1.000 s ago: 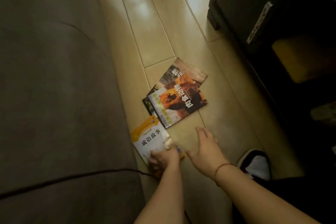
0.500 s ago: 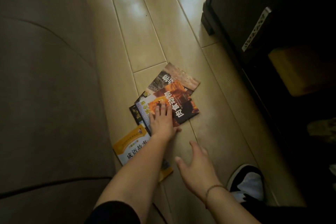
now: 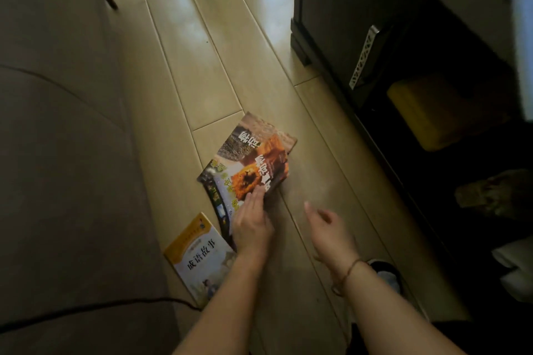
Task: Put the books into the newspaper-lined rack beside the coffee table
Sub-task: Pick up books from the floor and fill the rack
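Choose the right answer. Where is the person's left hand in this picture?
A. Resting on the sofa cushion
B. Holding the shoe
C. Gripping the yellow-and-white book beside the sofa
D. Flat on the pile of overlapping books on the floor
D: the left hand lies with straight fingers on the pile of books, while the yellow-and-white book lies untouched nearer the sofa.

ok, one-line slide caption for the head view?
Left hand presses the stacked books on the floor; right hand hovers open.
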A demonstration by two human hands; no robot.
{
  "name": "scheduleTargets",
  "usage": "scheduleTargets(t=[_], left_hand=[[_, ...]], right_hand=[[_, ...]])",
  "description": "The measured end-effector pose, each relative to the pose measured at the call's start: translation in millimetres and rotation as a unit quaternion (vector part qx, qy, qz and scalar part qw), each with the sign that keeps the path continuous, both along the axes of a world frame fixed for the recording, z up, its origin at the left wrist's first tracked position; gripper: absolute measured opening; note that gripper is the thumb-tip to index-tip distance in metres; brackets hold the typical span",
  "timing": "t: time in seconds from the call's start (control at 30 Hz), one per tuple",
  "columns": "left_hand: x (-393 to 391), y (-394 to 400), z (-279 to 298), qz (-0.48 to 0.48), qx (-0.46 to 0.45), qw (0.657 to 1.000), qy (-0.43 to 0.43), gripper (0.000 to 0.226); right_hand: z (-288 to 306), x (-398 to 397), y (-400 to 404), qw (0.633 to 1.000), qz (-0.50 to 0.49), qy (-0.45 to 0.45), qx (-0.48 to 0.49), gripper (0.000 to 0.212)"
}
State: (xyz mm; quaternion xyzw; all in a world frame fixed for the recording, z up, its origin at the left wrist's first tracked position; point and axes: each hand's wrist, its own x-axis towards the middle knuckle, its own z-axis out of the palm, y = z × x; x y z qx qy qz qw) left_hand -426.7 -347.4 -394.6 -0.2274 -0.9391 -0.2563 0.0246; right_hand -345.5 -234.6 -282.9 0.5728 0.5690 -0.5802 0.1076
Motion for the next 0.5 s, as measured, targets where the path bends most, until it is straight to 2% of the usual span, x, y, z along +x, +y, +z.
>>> scheduleTargets(t=[0.07,0.13,0.17,0.2,0.23,0.27,0.3,0.33,0.37,0.4,0.43,0.5], left_hand=[[30,-6,4,-0.04,0.123,0.992,0.009,0.055],[51,-7,12,-0.112,0.16,0.981,0.011,0.049],[58,-7,14,-0.132,0.17,0.976,0.003,0.046],[66,-7,14,-0.139,0.188,0.972,-0.003,0.045],[74,-8,15,-0.138,0.208,0.968,-0.012,0.045],[83,-9,14,-0.127,0.221,0.967,-0.013,0.046],[90,-9,16,-0.095,0.221,0.971,-0.012,0.05],[98,-8,24,-0.028,0.222,0.974,-0.027,0.055],[105,-5,36,0.078,0.243,0.964,-0.078,0.06],[110,1,54,0.211,0.317,0.906,-0.185,0.062],[111,7,76,0.336,0.416,0.791,-0.297,0.056],[104,17,114,0.431,0.564,0.558,-0.429,0.037]], right_hand=[[7,-5,17,0.993,-0.079,0.043,-0.081,0.053],[9,-8,27,0.983,-0.093,0.082,-0.139,0.069],[10,-9,29,0.982,-0.089,0.09,-0.142,0.069],[12,-10,30,0.985,-0.082,0.086,-0.123,0.055],[12,-10,29,0.991,-0.068,0.075,-0.088,0.033],[13,-9,29,0.996,-0.045,0.057,-0.042,0.015],[15,-9,27,0.999,-0.025,0.047,-0.006,0.013],[19,-8,24,0.999,-0.002,0.047,0.017,0.015],[26,-9,21,0.997,0.009,0.063,0.033,0.014],[34,-9,19,0.996,0.008,0.084,0.033,0.012],[42,-10,15,0.993,-0.018,0.119,0.011,0.01],[61,-11,7,0.973,-0.1,0.202,-0.052,0.014]])
